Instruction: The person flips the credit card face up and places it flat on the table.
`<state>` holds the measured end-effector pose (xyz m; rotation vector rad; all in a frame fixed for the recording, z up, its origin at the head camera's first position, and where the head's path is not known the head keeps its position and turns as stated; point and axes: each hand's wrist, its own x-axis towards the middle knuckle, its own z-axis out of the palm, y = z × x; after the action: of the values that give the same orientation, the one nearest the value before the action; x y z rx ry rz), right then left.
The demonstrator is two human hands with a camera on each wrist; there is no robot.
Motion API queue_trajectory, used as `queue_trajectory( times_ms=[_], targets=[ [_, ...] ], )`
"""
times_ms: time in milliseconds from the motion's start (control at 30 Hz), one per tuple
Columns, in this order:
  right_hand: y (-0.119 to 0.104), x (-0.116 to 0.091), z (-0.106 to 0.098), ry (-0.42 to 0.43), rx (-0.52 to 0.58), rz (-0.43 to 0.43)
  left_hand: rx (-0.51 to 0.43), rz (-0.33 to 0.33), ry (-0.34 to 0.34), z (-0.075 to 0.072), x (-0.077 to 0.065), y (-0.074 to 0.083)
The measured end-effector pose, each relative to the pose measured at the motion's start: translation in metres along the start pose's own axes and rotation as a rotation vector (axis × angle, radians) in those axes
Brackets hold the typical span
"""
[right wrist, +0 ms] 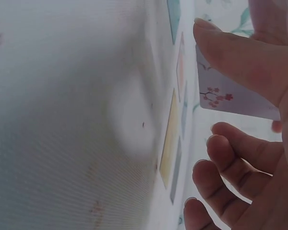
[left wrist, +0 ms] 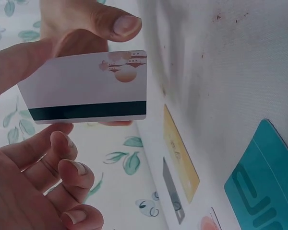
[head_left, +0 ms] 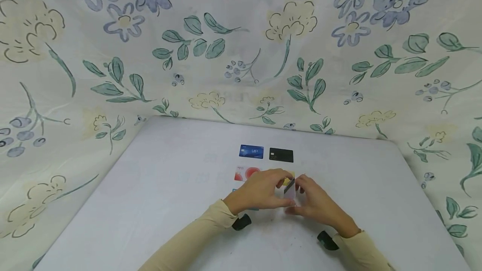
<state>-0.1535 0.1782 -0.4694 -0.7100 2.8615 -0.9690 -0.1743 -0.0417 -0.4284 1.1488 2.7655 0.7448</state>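
Observation:
My left hand (head_left: pixel 260 189) pinches a bank card (left wrist: pixel 91 86) between thumb and forefinger, held above the table with its dark stripe towards the left wrist view. The card's other face, with a red blossom branch, appears in the right wrist view. My right hand (head_left: pixel 320 204) is around the card's other end, fingers loosely bent; a gap shows between its thumb (left wrist: pixel 127 26) and the card in the left wrist view. Beyond the hands lies a yellow card (left wrist: pixel 180 153), partly hidden in the head view. Left of it are a white card with red circles (head_left: pixel 242 173) and a teal card (left wrist: pixel 266 182).
A blue VIP card (head_left: pixel 251 152) and a black card (head_left: pixel 281 156) lie side by side farther back on the white table (head_left: pixel 169 187). Black devices (head_left: pixel 242 222) sit by both wrists. Floral cloth (head_left: pixel 241 45) hangs behind the table.

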Motion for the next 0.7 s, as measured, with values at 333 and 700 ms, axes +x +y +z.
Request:
queue_trajectory(
  times_ms=[333,700],
  targets=[
    [-0.0004,0.0019,0.0051,0.01,0.008,-0.014,-0.026,-0.017,-0.011,0.0013,-0.0008,-0.001],
    [-0.0017,0.0029,0.0027,-0.02,-0.036,0.018,-0.097,-0.032,-0.015,-0.0011,-0.0035,-0.0058]
  ],
)
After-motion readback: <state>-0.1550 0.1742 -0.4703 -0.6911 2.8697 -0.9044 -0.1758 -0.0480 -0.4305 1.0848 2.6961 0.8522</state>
